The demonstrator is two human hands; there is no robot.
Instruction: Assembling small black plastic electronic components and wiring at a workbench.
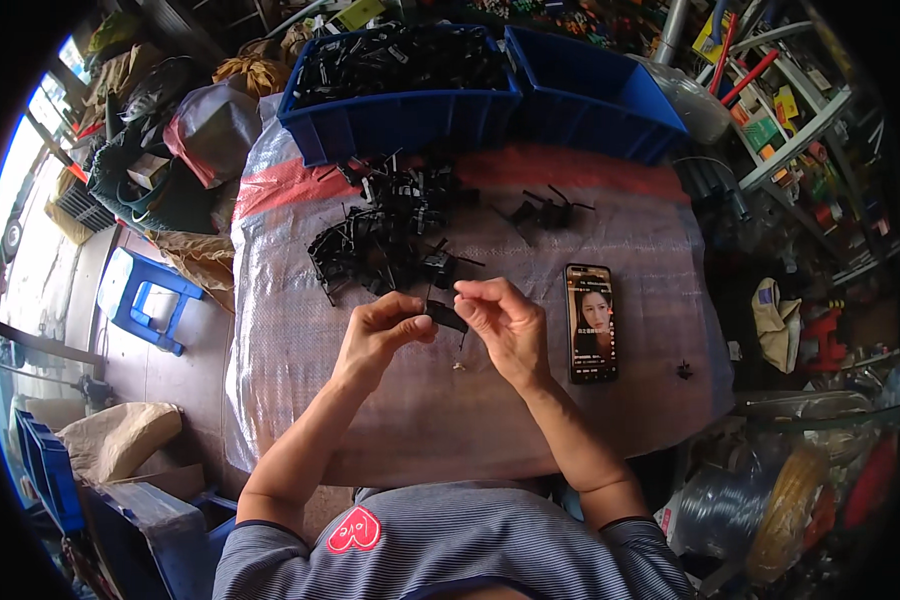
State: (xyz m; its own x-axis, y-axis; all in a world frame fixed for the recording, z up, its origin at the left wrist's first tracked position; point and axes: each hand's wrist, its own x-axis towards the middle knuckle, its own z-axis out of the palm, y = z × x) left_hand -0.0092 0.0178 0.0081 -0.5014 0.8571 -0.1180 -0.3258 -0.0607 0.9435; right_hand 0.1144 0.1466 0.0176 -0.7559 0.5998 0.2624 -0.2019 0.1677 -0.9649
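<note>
Over the middle of the covered table, my left hand [383, 333] pinches a small black plastic part [446, 317] between thumb and fingers. My right hand [505, 322] is closed at the part's other side, its thumb and fingertips pressed together by it; whether something tiny sits between them is too small to tell. A thin dark piece sticks down below the part. Just beyond my hands lies a heap of similar black plastic parts [390, 225] with thin rods poking out. A smaller group of black parts [548, 210] rests to the right of that heap.
A blue bin [400, 117] full of black parts stands at the far edge, beside another blue bin [600, 110]. Right of my hands lies a phone [592, 325] with its screen lit. Small bits lie on the woven plastic sheet [300, 400]. A blue stool [150, 300] stands at left.
</note>
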